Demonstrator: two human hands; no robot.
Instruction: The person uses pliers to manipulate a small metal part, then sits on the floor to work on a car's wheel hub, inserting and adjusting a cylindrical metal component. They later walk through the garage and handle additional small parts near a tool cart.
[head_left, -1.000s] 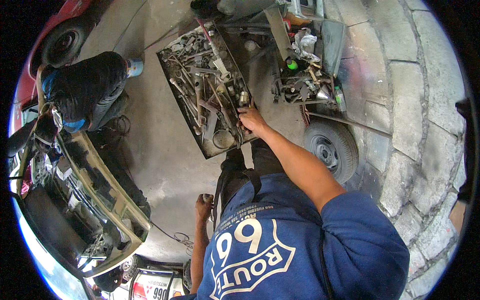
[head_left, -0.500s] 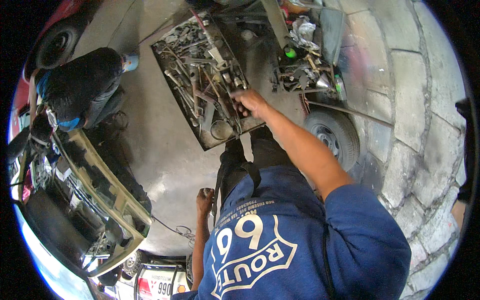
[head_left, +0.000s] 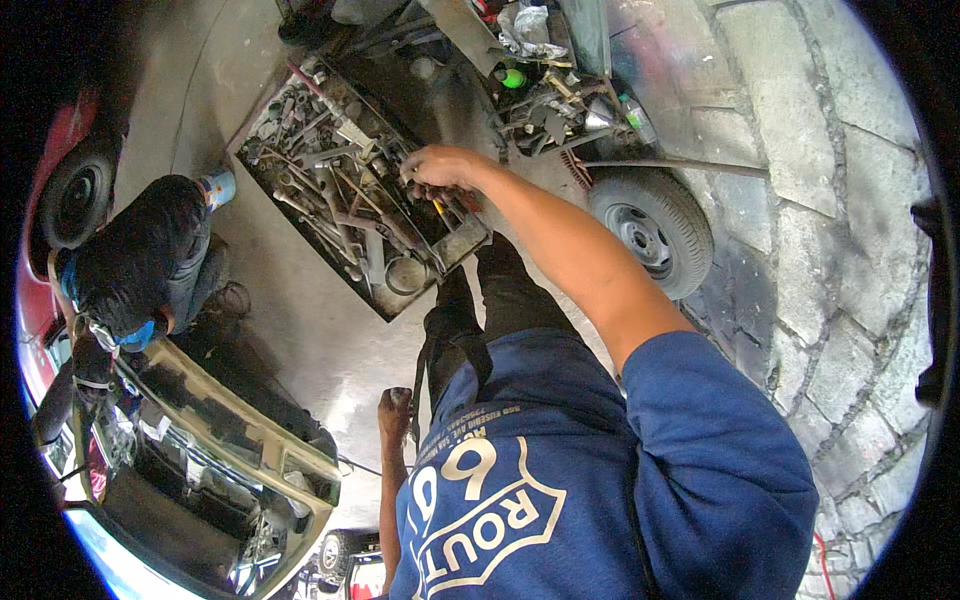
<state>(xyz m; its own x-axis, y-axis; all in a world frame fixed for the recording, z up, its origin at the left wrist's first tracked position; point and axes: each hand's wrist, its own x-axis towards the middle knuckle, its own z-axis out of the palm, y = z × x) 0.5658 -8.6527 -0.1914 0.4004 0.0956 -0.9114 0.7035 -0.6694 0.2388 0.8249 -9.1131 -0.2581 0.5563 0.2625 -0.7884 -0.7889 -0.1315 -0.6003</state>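
My right hand (head_left: 440, 170) is over the right side of a dark metal tray (head_left: 382, 312) full of greasy hand tools. Its fingers are curled in among or just above the tools; whatever lies in them is hidden. Close below the hand is a yellow-handled tool (head_left: 441, 209). A round metal tin (head_left: 406, 276) stands in the tray's near corner, with long bars and wrenches (head_left: 335, 205) beside it. Low at my left side, my left hand (head_left: 395, 412) is closed around something small, which I cannot make out.
At the left a person in dark clothes (head_left: 150, 245) bends by a vehicle's open engine bay (head_left: 180, 490). A loose wheel (head_left: 650, 235) leans at the stone wall (head_left: 820, 250) on the right. Metal scraps and a green-capped bottle (head_left: 512, 78) lie on a stand beyond it.
The view has shifted, so the tray appears farther left. My right hand has moved a little over the tools, away from me and leftward. My left hand stays low and closed.
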